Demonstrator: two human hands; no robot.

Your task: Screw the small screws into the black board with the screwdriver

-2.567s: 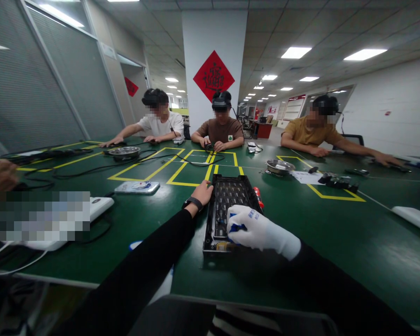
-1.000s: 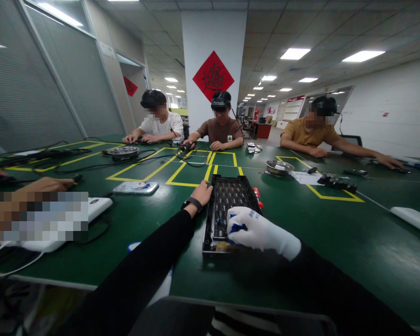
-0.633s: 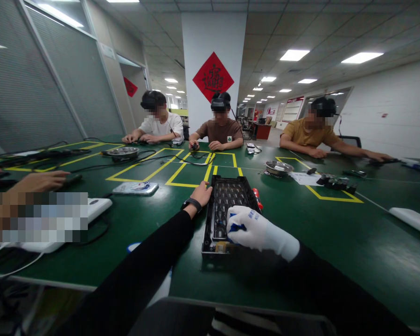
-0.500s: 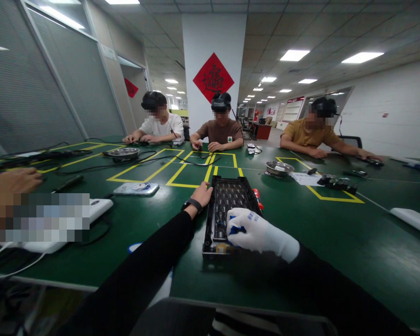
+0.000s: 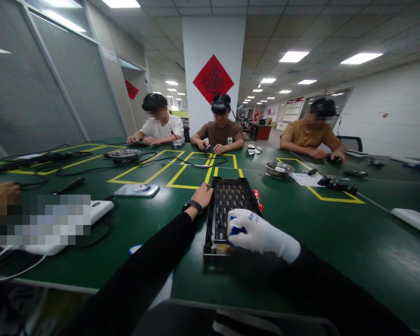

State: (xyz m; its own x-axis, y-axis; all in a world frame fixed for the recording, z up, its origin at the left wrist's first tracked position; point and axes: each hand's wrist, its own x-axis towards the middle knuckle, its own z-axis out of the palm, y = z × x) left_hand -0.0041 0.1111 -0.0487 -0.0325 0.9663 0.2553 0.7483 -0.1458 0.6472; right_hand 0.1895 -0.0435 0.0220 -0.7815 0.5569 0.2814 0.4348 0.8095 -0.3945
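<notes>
In front of me on the green table lies a long black case with rows of small metal parts inside, perhaps bits. My left hand, bare with a dark band at the wrist, grips the case's left edge near its far end. My right hand wears a white glove with blue palm coating. Its fingers are curled together over the near right part of the case, and whatever they pinch is hidden. A yellowish piece shows at the case's near end. Something red sits against its right side.
A phone lies left of the case, and a white power strip with cables further left. Metal bowls stand further back. Black parts lie on paper at right. Several co-workers sit around the table; one's hand is at far left.
My hands and the case have hardly moved. The co-worker at right has drawn an outstretched hand inward. The co-worker's hand at far left has shifted left.
</notes>
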